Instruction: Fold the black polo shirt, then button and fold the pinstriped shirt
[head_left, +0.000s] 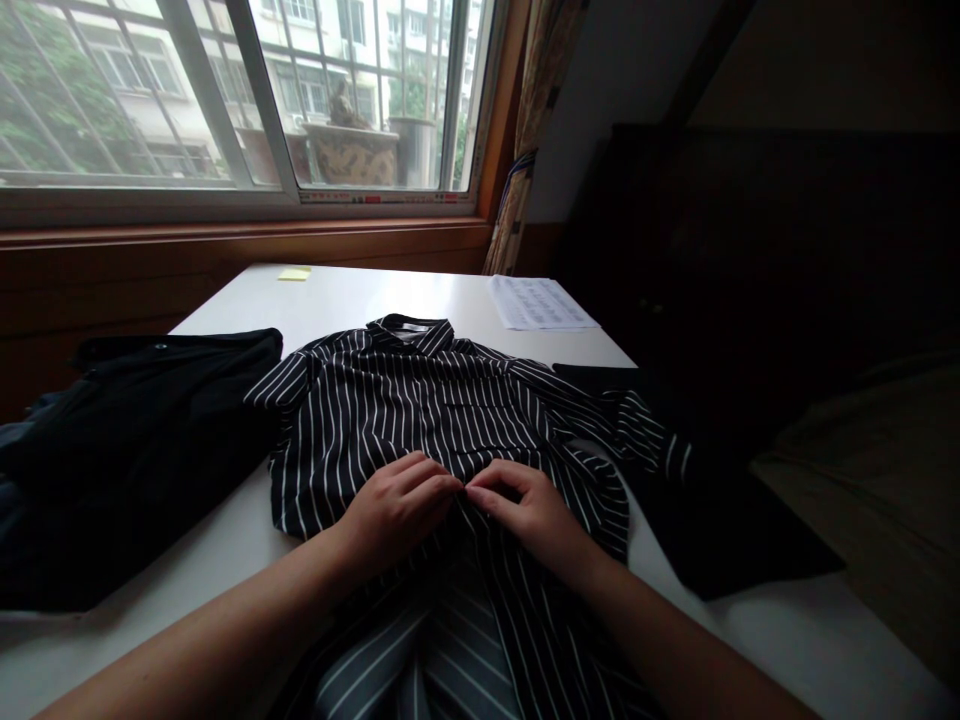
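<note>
A black shirt with white stripes (420,400) lies front up on the white table, its collar (411,333) toward the window. Both hands meet at the middle of its front opening. My left hand (405,500) is closed, its fingertips pinching the fabric at the placket. Just to the right, my right hand (525,505) pinches the other side of the placket between thumb and forefinger. Whether a button sits between the fingertips is too small to make out. Below the hands the shirt front parts, and the greyish inner side of the cloth (442,640) shows.
Dark folded trousers (150,440) lie on the table's left side. Another black cloth (720,520) lies at the right, partly under the shirt's sleeve. Printed sheets (541,303) and a yellow sticky note (295,273) rest near the far edge of the table (397,290), below a window (360,100).
</note>
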